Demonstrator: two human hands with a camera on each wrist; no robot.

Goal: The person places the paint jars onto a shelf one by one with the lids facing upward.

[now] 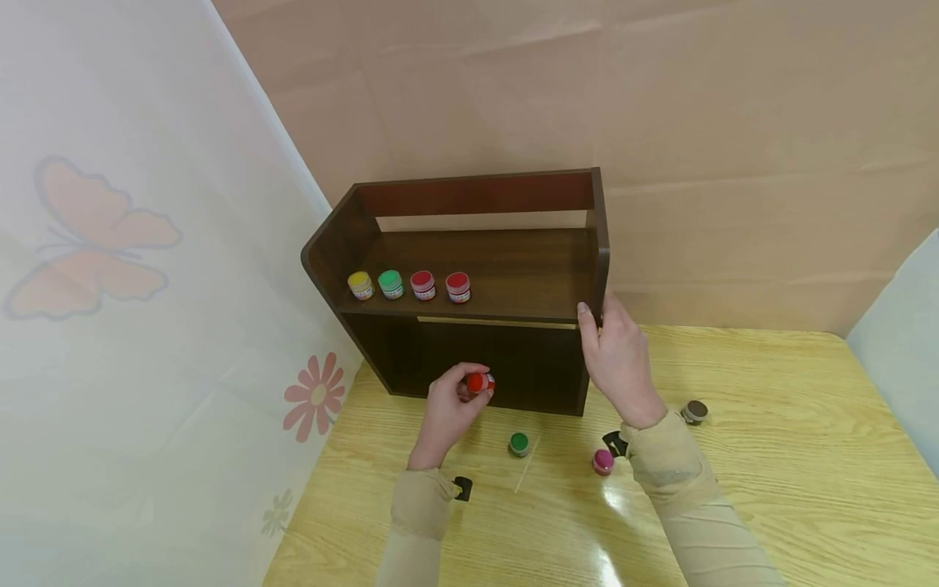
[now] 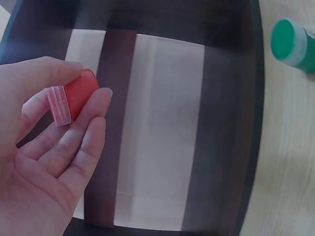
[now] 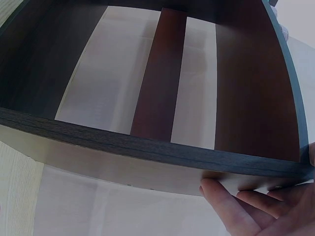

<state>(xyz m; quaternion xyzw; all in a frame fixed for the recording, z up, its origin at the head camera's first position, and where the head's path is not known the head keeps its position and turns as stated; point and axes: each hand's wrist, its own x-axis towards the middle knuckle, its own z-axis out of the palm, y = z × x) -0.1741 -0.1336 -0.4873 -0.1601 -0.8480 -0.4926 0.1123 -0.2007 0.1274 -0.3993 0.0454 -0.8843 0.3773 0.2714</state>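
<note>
Between its thumb and fingers, my left hand [image 1: 449,416] pinches a small red paint jar [image 1: 480,382] in front of the lower opening of a dark brown wooden shelf [image 1: 528,265]. In the left wrist view the jar [image 2: 81,93] is tilted, with its clear ribbed part toward the palm. My right hand [image 1: 622,359] grips the shelf's right side panel [image 1: 601,220], thumb at the front and fingers against the outer face [image 3: 147,169]. Along the upper board's front stand a yellow jar [image 1: 360,285], a light green jar [image 1: 391,284] and two red jars [image 1: 423,285].
On the wood-grain table [image 1: 770,456] stand a green jar [image 1: 518,444], a magenta jar [image 1: 603,461] and a dark grey-brown jar [image 1: 694,412]. A white sheet with butterfly and flower prints [image 1: 315,395] hangs at left. Brown paper [image 1: 734,163] covers the back.
</note>
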